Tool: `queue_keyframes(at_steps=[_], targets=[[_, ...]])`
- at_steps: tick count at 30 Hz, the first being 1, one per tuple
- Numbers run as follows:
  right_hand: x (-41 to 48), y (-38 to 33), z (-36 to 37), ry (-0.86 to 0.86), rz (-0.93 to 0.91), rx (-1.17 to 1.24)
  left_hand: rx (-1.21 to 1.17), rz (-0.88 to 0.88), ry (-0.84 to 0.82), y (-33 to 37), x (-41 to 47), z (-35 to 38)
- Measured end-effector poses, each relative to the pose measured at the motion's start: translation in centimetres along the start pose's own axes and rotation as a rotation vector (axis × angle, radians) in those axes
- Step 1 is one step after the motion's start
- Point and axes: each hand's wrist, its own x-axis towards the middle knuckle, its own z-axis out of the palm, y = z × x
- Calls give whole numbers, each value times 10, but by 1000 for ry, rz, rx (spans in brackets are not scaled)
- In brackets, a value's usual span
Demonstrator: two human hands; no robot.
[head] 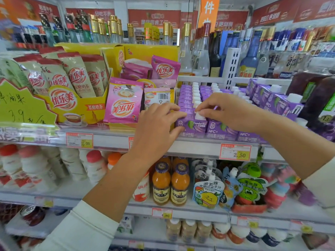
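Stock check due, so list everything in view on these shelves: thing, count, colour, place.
purple cardboard juice cartons with white caps: many, purple, rows on the middle shelf, right
front purple carton: one, purple, shelf edge, between both grips
pink foil milk-tea sachets: several, pink, yellow box, middle shelf
beige milk-tea sachets: several, beige with red tops, yellow display box, left
orange glass juice bottles: at least four, orange, lower shelf
white plastic bottles: many, red caps, lower shelf, left
clear glass liquor bottles: many, gold caps, top shelf
left grip: holds the front carton's left side
right grip: pinches that carton's cap
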Motion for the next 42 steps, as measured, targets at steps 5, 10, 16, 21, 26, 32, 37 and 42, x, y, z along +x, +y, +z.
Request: queue_keyframes(at_steps=[5, 10, 16, 21, 26, 32, 37, 42], targets=[[18, 10, -11, -54, 38, -91, -9, 76, 13, 1, 1, 7], [34, 10, -14, -201, 61, -219, -15, 89, 13, -2, 0, 8], [39, 7, -20, -241, 31, -220, -25, 75, 9, 1, 0, 8], [31, 0, -22, -165, 0, -156, -59, 28, 2, 5, -1, 4], [24, -8, -29, -36, -29, -57, -82, -44, -15, 11, 1, 1], [11, -13, -32, 205, -89, 40, -308, -208, 31, 18, 9, -5], [-20, -33, -32, 299, -118, 261, -694, -363, 66, 34, 12, -33], [-54, -42, 14, 208, 6, 554, -886, -468, -188, 35, -29, -47]])
